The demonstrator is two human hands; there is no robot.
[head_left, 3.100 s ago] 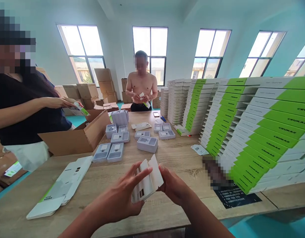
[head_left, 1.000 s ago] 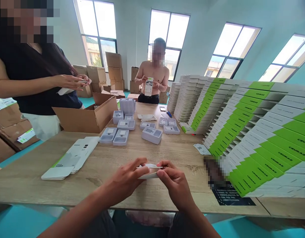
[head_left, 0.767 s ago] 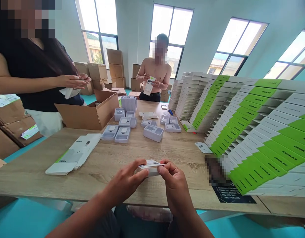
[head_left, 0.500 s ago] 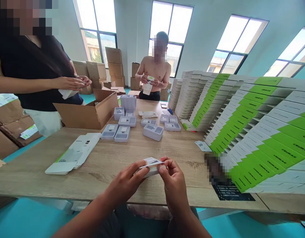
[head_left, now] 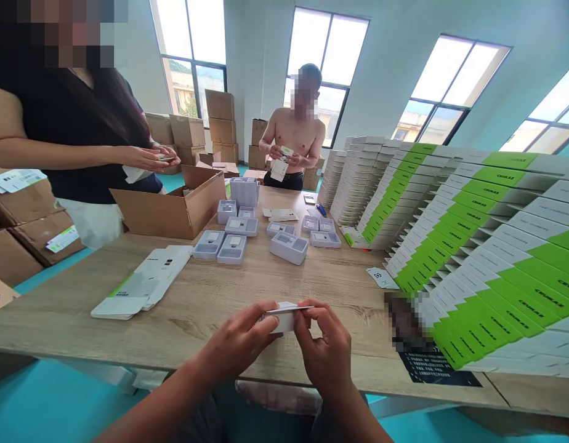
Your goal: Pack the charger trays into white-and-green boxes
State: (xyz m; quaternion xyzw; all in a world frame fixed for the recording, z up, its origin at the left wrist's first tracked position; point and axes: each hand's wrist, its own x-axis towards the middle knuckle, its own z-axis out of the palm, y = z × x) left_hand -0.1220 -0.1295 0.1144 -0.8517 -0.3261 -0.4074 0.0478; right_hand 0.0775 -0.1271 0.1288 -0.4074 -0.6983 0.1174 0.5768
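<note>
We watch the left-hand grip (head_left: 236, 341) and right-hand grip (head_left: 321, 344) — both pinching a folded white card (head_left: 284, 317) | card held over the worktop (head_left: 127, 332), near its front edge | step in hand: seemingly pressing the card's fold | beyond: grey plastic trays (head_left: 289, 248)

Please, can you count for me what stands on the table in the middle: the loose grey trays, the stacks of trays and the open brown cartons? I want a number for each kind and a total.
Loose grey trays: 10
Stack of grey trays: 1
Open cardboard carton: 1
Total: 12
</note>
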